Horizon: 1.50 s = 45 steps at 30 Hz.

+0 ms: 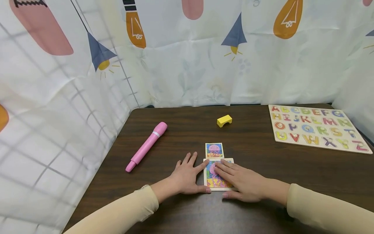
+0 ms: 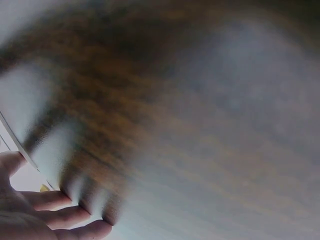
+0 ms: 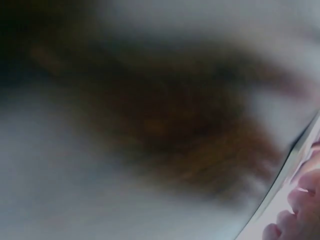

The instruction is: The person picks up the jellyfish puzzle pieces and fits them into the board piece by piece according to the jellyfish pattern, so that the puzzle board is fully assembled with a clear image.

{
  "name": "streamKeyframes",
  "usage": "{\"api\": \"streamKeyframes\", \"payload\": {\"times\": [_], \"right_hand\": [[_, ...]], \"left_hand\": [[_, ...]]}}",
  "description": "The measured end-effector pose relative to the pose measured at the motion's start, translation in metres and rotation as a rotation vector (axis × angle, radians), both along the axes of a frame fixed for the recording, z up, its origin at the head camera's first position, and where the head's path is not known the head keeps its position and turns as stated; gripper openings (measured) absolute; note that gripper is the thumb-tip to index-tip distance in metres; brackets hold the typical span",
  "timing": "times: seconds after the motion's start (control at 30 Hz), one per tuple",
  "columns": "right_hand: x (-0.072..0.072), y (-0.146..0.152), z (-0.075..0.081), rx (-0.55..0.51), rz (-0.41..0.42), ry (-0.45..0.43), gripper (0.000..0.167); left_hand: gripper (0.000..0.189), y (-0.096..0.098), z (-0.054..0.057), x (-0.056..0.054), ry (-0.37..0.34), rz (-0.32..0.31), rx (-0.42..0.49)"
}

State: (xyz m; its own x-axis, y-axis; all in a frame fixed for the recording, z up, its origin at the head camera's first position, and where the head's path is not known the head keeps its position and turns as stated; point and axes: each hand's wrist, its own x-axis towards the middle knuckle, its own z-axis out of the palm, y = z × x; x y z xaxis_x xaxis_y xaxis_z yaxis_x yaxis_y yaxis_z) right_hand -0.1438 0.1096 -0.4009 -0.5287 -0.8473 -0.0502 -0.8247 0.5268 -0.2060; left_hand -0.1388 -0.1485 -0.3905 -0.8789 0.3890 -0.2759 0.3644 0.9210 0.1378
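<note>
In the head view a small framed jigsaw puzzle [image 1: 217, 183] with a pink jellyfish picture lies flat on the dark wooden table [image 1: 181, 130]. A smaller card [image 1: 214, 150] bearing a similar picture sits against its far edge. My left hand [image 1: 187, 177] is spread at the puzzle's left side, index finger and thumb tips at its frame. The straight fingers of my right hand [image 1: 248, 182] rest on the puzzle's right part and cover some of it. Each wrist view catches its hand low in a corner: the left hand [image 2: 40, 215] and right hand [image 3: 302, 210], beside the puzzle's edge.
Left of the hands lies a pink marker-shaped stick [image 1: 146, 148]. A yellow arched block [image 1: 224, 121] stands beyond the card. At the back right is a wooden alphabet board [image 1: 317, 130] with colourful letters. A patterned white curtain [image 1: 187, 74] hangs behind the table and along its left side.
</note>
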Motion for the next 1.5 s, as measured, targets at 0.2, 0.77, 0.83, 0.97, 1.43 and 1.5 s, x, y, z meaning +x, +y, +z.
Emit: {"api": "streamKeyframes", "payload": {"times": [0.2,0.77,0.83,0.97,1.43,1.5], "right_hand": [[0.002,-0.012,0.002,0.083,-0.011,-0.054,0.081],[0.006,0.003,0.018,0.171,-0.051,-0.093,0.086],[0.006,0.005,0.018,0.166,-0.053,-0.099,0.087],[0.006,0.005,0.016,0.159,-0.049,-0.11,0.087],[0.001,0.006,0.017,0.11,-0.079,-0.192,0.081],[-0.001,0.009,0.018,0.081,-0.08,-0.173,0.078]], "left_hand": [[0.098,-0.001,0.001,0.001,-0.001,-0.004,0.008],[0.099,-0.001,-0.001,-0.001,-0.009,0.009,-0.007],[0.099,-0.001,0.0,-0.001,-0.015,0.009,-0.007],[0.1,-0.002,0.001,-0.002,-0.029,0.006,0.008],[0.107,-0.008,0.0,-0.003,-0.049,0.013,0.087],[0.107,-0.008,0.001,-0.004,-0.047,0.022,0.098]]}}
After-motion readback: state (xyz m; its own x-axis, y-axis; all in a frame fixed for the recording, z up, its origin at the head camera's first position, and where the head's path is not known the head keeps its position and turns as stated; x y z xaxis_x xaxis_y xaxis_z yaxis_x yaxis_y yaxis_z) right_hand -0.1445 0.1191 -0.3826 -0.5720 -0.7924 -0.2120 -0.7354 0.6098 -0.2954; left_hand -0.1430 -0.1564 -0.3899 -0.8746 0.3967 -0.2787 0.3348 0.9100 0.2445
